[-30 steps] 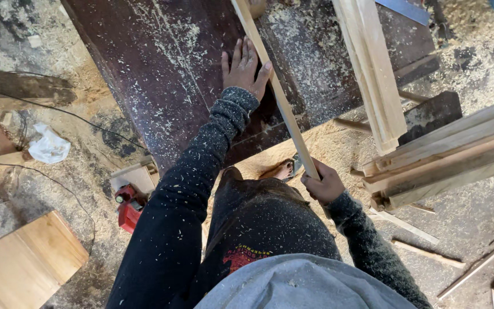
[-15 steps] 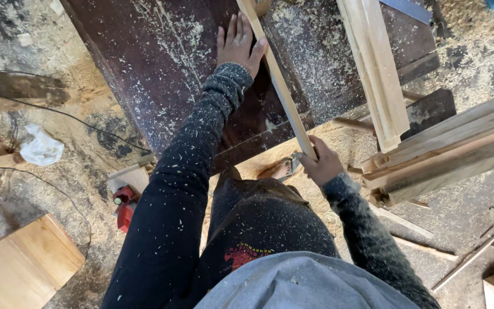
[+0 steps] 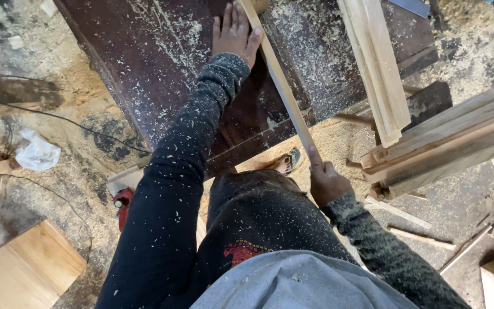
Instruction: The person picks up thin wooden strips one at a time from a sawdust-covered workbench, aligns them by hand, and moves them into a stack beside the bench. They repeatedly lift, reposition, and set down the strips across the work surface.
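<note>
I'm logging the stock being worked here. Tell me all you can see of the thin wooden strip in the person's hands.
The thin wooden strip is a long, narrow, pale length of bare wood. It lies slanting across the dark, sawdust-strewn table, its far end leaving the picture's top edge. The left hand lies flat on the table against its side; the right hand holds its near end, which overhangs the table's edge.
</note>
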